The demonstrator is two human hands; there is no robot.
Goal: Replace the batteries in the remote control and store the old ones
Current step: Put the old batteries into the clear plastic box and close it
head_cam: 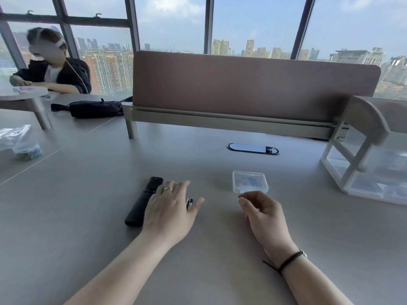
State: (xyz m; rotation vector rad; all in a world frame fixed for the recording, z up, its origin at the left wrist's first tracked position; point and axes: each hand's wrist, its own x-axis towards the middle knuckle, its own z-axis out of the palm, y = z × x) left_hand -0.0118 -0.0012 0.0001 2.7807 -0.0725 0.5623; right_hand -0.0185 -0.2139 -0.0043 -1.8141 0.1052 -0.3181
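Both hands are hovering low over the table (220, 238) right now. Left hand (170, 208) is lying flat, fingers spread, palm down, partly covering the remote (143, 201), which is sitting just under its outer side. Peeking out between its thumb and index finger is a battery (189, 203), or maybe two, hard to tell. It isn't really gripping anything that I can see. Right hand (263, 213) is loosely curled, fingers half closed on nothing, and the clear box (250, 182) is sitting just past its fingertips. I'm guessing we're right at the start: picking up the remote to get the back cover off. Best bet is lifting it with the left, flipping it over, then sliding the cover with the right thumb while keeping those loose cells from rolling away.
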